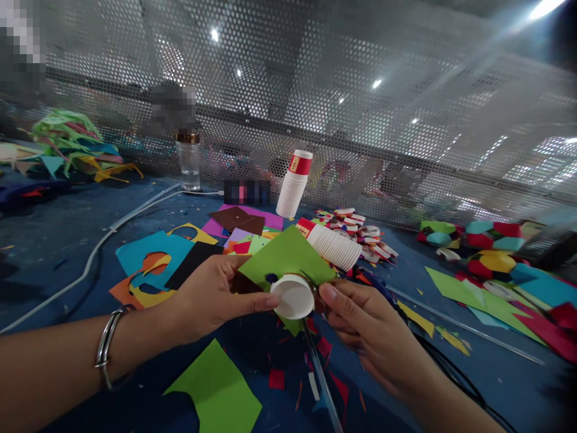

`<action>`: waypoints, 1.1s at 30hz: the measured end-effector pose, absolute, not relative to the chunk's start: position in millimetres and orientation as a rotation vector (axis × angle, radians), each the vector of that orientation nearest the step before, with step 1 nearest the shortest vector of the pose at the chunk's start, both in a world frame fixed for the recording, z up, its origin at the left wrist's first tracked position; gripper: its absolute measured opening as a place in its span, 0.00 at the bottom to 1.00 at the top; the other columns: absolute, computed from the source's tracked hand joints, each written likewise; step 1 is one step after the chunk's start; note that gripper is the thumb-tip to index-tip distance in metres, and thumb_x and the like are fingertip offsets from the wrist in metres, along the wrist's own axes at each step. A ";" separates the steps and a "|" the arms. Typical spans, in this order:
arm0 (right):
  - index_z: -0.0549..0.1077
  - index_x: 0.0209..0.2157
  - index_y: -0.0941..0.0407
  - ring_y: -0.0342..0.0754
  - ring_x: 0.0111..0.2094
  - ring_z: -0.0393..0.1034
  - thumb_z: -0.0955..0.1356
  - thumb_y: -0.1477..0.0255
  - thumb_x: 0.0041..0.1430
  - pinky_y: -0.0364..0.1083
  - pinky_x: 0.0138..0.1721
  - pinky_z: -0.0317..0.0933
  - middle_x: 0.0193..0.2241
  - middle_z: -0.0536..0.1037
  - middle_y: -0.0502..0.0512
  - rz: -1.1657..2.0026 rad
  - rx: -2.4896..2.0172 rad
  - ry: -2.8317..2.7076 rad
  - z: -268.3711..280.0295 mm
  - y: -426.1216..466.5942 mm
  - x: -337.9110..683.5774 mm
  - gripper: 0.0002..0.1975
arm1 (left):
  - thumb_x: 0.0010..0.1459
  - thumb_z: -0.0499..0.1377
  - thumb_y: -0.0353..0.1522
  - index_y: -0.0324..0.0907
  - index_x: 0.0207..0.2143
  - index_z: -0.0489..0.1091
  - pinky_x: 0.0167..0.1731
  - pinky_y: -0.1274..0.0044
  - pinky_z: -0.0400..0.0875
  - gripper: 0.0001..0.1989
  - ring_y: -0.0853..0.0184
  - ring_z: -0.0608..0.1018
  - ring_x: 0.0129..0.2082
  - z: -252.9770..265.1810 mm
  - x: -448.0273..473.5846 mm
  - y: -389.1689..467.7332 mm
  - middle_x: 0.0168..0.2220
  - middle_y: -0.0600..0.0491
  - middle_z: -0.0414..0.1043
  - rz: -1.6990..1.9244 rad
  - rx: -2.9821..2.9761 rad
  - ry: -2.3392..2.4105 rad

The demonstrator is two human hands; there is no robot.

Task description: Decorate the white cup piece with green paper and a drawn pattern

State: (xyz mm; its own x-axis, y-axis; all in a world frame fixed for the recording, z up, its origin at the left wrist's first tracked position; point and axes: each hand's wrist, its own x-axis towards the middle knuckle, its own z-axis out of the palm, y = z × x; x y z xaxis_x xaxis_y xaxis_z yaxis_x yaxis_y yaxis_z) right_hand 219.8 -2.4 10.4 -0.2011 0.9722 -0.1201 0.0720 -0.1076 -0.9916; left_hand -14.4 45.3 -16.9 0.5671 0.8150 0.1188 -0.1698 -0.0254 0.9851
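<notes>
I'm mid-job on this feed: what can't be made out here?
All in the head view:
Fingertips of the left hand, thumb aside: hidden behind the held green paper and white round piece.
What the right hand grips: largely covered by its own fingers.
Near end of the loose green sheet: cut off by the bottom edge.
Block beside the bottle: pixelated.

The small label [295,164] on the red paper cup [306,165] is unreadable.
</notes>
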 end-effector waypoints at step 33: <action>0.67 0.27 0.56 0.37 0.19 0.38 0.69 0.51 0.62 0.42 0.18 0.33 0.19 0.51 0.40 1.295 -1.355 -1.483 5.6 0.8 223.9 0.23 | 0.53 0.70 0.37 0.43 0.34 0.79 0.33 0.82 0.69 0.09 0.73 0.77 0.31 -9.7 -18.9 47.0 0.33 0.56 0.80 0.897 1.436 0.736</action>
State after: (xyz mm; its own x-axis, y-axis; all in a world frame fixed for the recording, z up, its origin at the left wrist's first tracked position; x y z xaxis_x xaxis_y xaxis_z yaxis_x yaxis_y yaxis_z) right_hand 223.9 0.8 5.6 -0.1746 0.9787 -0.1079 0.2388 -0.0642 -0.9689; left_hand -18.9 47.0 -9.7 0.4977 0.8619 0.0971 -0.0736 -0.0696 0.9949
